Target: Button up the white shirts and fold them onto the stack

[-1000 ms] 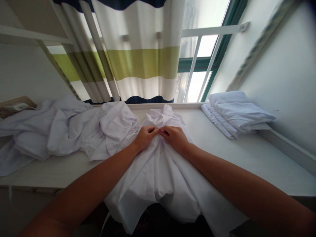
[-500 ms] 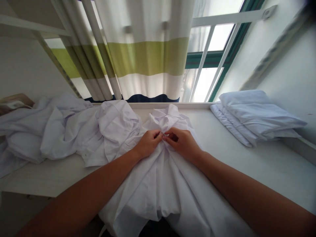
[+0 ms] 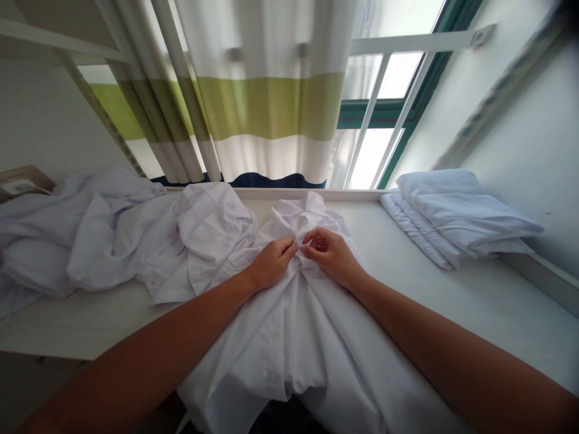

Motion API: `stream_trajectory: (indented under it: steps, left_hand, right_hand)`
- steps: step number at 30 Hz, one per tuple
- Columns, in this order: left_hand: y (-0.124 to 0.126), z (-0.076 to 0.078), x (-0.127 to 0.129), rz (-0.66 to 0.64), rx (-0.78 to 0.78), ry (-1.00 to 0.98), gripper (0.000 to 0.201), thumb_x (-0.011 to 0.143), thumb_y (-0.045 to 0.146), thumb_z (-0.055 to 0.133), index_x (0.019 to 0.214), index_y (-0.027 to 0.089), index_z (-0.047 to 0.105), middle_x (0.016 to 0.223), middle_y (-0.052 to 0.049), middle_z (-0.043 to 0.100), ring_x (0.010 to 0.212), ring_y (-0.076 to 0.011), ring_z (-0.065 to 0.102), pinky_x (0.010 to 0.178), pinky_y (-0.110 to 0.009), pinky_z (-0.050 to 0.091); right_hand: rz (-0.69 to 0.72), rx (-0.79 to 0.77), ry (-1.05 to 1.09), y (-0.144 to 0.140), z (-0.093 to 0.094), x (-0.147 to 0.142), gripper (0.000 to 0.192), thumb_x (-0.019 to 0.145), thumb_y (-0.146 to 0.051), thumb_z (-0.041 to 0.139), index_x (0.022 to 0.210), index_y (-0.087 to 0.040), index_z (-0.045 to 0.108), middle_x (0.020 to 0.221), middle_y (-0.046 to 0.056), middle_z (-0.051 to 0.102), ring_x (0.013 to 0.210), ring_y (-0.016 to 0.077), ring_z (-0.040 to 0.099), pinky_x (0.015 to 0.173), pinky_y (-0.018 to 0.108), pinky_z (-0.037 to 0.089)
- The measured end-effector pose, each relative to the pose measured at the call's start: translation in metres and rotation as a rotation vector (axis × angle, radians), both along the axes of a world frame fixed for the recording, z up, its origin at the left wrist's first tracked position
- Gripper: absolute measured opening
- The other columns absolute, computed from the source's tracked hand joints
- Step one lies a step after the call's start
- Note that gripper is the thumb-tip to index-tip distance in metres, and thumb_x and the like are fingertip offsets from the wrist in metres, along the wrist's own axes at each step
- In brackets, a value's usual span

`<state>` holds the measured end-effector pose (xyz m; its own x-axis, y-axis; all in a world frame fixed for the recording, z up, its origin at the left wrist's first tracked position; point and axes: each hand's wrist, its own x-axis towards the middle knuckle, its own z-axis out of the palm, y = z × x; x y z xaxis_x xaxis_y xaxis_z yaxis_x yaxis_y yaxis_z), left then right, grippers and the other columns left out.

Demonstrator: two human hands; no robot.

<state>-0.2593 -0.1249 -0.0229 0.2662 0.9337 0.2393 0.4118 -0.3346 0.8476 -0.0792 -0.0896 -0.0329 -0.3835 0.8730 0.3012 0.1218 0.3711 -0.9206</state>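
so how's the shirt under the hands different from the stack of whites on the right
The shirt is spread open and rumpled, its hem hanging over the table edge; the folded stack is flat and neat, fully on the table near the wall. The left hand and right hand pinch the shirt's front; nothing touches the stack. Both are white fabric.

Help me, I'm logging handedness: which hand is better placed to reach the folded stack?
Right, probably. The right hand pinches the white shirt on the side nearer the folded stack; the left hand sits beside the crumpled pile.
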Motion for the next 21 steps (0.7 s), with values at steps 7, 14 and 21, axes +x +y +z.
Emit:
stream_trajectory:
  steps: [7,14,21]
  left_hand:
    - [0.0034,-0.0045,0.0013,0.007,0.032,0.109,0.026,0.095,0.031,0.046,0.074,0.018,0.054,0.069,0.001,0.056,0.068,-0.0162,0.048,0.065,-0.027,0.034]
    - [0.0027,-0.0042,0.0009,-0.014,0.038,0.151,0.021,0.095,0.029,0.045,0.08,0.018,0.055,0.074,0.0,0.058,0.071,-0.0169,0.051,0.066,-0.028,0.036]
    - [0.0044,-0.0074,-0.0002,-0.043,0.012,0.136,0.018,0.091,0.027,0.047,0.084,0.016,0.06,0.071,0.002,0.055,0.064,-0.0141,0.045,0.06,-0.027,0.032]
  right_hand:
    - [-0.021,0.053,-0.06,0.0007,-0.0055,-0.002,0.011,0.078,-0.027,0.065,0.082,-0.02,0.058,0.06,-0.005,0.048,0.056,0.0113,0.043,0.052,0.024,0.034]
    - [-0.047,0.09,-0.08,0.0007,-0.0079,-0.0034,0.006,0.078,-0.023,0.063,0.082,-0.02,0.06,0.062,-0.005,0.049,0.059,0.0124,0.044,0.055,0.025,0.036]
    - [-0.034,0.073,-0.098,-0.002,-0.0061,-0.0034,0.008,0.078,-0.024,0.065,0.083,-0.02,0.06,0.066,-0.003,0.056,0.059,0.0128,0.048,0.055,0.025,0.038]
